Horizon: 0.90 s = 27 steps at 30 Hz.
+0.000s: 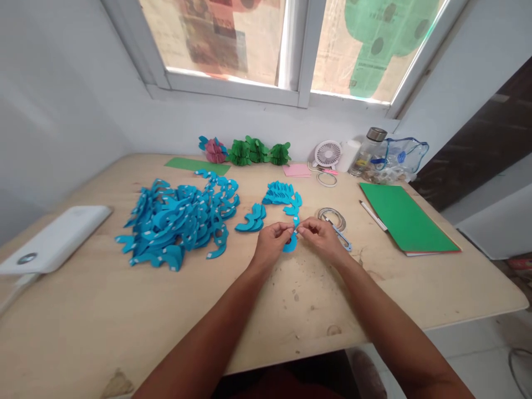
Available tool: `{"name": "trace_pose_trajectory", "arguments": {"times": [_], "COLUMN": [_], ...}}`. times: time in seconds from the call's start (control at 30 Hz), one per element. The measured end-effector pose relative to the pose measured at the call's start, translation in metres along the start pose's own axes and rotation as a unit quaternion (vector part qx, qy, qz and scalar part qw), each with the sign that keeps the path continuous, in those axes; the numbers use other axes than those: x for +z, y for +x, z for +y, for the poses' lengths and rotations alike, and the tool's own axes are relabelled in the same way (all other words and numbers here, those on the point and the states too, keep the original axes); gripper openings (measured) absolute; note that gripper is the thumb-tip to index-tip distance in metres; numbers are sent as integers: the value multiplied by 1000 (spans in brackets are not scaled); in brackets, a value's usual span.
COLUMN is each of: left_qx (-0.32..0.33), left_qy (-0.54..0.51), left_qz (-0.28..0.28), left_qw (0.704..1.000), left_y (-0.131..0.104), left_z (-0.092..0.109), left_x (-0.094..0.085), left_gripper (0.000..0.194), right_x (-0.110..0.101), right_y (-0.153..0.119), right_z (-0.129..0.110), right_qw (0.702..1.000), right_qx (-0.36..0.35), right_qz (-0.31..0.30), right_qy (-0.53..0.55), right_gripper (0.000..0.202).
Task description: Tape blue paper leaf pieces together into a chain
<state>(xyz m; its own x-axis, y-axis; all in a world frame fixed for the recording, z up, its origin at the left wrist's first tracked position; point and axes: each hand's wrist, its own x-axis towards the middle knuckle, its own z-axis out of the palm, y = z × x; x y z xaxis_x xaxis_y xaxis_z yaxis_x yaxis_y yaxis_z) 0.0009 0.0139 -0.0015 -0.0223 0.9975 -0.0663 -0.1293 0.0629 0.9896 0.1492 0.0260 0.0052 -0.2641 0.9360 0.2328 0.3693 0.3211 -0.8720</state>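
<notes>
My left hand (273,242) pinches the edge of a curved blue paper piece (290,246) just above the table. From the other side my right hand (321,237) is closed in a pinch at the same piece, its fingertips close to a small white patch. Directly beyond my fingers runs a chain of blue paper curves (292,206), leading to a folded row (279,192). A short stack of blue curves (251,218) lies left of my left hand. Farther left spreads a large heap of blue paper curves (178,219) with white patches on them.
A light-blue cutter (341,237) and tape rolls (332,218) lie by my right hand. Farther right are a pen (373,215) and green sheets (409,217). Paper ornaments (254,151), a small fan (328,154) and a bottle (368,151) line the back. A white power bank (62,235) is left.
</notes>
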Motion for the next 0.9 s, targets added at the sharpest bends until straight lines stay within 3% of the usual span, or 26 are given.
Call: {"name": "trace_pose_trajectory", "arguments": {"times": [0.1,0.3,0.6,0.9], "left_qx": [-20,-97,-48,-37], "left_qy": [-20,-60,-24,0], "left_qz": [1,-53,-19,-21], "left_qw": [1000,992,998,999], "left_y": [-2,-5,-2,-1], "left_z": [1,3,0,-1], "left_x": [1,0,1,0], "left_gripper": [23,23,16,19], "right_x": [1,-4,-1,-1], "right_y": [1,3,0,1], "right_z": [3,2,-2,0], "right_qw": [999,996,999,990], "right_qx": [35,64,-4,-50], "right_qz": [27,49,3,6], "right_qy": [27,24,-32,-132], "right_gripper": [21,25,17,13]}}
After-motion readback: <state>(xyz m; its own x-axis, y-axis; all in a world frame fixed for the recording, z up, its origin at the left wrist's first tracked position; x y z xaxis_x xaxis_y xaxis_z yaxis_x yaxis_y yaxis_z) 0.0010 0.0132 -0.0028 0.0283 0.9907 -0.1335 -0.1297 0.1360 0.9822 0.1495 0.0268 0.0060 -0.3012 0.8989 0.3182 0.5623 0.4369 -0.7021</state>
